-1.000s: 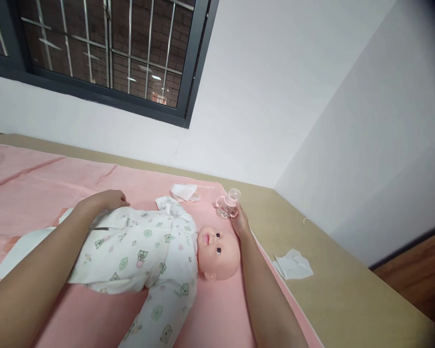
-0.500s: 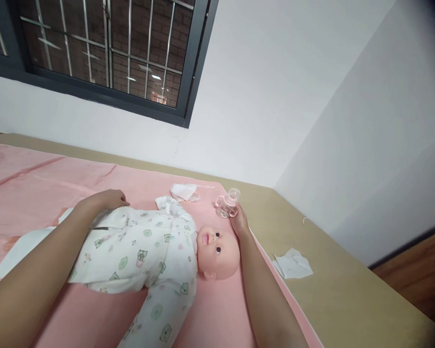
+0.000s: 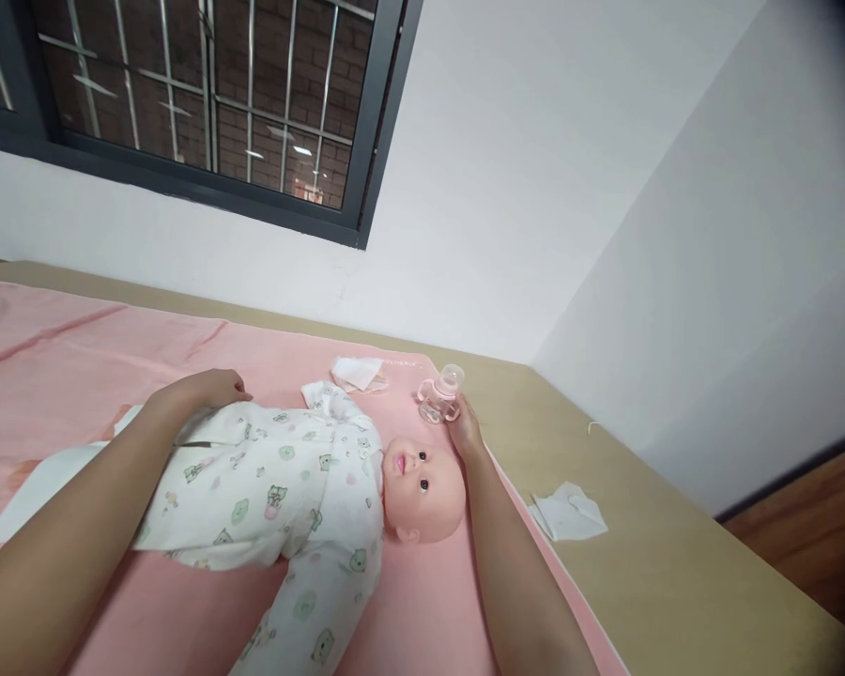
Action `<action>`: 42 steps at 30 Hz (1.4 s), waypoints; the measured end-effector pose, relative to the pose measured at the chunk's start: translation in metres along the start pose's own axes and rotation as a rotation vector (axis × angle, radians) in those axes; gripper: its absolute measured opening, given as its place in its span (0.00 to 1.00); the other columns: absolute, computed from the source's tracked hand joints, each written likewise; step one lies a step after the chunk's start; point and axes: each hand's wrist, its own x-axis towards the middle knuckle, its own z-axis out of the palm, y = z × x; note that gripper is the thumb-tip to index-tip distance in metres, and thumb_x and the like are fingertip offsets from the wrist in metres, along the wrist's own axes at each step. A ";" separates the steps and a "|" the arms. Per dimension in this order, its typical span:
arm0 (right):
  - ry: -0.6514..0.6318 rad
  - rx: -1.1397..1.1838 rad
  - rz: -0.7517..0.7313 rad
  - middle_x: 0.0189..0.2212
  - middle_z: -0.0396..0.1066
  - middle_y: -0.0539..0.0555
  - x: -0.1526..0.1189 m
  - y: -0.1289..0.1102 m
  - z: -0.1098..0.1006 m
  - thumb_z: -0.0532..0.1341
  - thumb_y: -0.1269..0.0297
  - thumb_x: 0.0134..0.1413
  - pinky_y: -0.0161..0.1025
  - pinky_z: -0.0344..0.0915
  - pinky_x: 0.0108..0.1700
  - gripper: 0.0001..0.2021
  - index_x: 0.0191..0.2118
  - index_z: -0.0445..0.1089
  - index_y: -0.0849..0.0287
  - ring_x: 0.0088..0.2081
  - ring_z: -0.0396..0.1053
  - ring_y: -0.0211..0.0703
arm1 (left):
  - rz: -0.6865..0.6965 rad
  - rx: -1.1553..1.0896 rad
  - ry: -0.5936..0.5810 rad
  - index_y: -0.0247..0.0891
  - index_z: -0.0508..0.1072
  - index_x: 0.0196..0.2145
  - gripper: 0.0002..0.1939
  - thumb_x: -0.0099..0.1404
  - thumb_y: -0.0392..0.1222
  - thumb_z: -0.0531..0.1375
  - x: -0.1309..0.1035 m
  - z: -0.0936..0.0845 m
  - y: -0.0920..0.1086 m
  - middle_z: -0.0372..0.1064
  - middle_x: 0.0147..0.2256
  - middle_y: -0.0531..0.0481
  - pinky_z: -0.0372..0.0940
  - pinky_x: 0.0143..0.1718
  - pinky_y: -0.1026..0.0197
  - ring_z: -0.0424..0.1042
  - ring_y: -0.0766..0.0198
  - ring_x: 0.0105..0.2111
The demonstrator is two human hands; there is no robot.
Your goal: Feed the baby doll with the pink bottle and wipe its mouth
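1. right hand (image 3: 466, 427): fingers touch the near handle of the baby bottle (image 3: 437, 407), at its eleven o'clock; i cannot tell how tightly they close.
2. left hand (image 3: 215, 387): lies palm down against the far side of the doll (image 3: 274, 488), its fingers partly hidden, so i cannot tell whether they are apart.
3. the doll lies face up on the pink cloth (image 3: 113, 352), head at seven o'clock from the right hand.
4. white tissue (image 3: 572, 513): four o'clock from that hand, on the table (image 3: 648, 554).
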 end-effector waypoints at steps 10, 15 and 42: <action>0.081 -0.179 -0.144 0.51 0.67 0.59 0.001 -0.049 0.010 0.64 0.52 0.39 0.46 0.62 0.54 0.31 0.52 0.62 0.57 0.53 0.66 0.49 | -0.013 -0.003 -0.020 0.35 0.76 0.42 0.31 0.48 0.58 0.55 -0.003 -0.002 0.003 0.72 0.49 0.36 0.64 0.45 0.53 0.70 0.43 0.49; 0.024 -0.434 -0.139 0.53 0.66 0.63 -0.002 -0.067 0.020 0.64 0.51 0.42 0.50 0.60 0.57 0.37 0.58 0.56 0.58 0.57 0.63 0.52 | -0.010 -0.019 -0.002 0.35 0.77 0.40 0.29 0.46 0.58 0.56 -0.002 0.000 0.002 0.73 0.48 0.36 0.64 0.44 0.53 0.71 0.43 0.48; -0.359 -0.314 -0.267 0.51 0.64 0.55 -0.151 -0.181 0.163 0.62 0.54 0.53 0.43 0.70 0.46 0.20 0.50 0.62 0.52 0.52 0.64 0.46 | 0.547 -0.067 0.829 0.37 0.59 0.56 0.34 0.52 0.41 0.62 -0.127 -0.011 0.157 0.63 0.54 0.40 0.63 0.49 0.51 0.64 0.47 0.53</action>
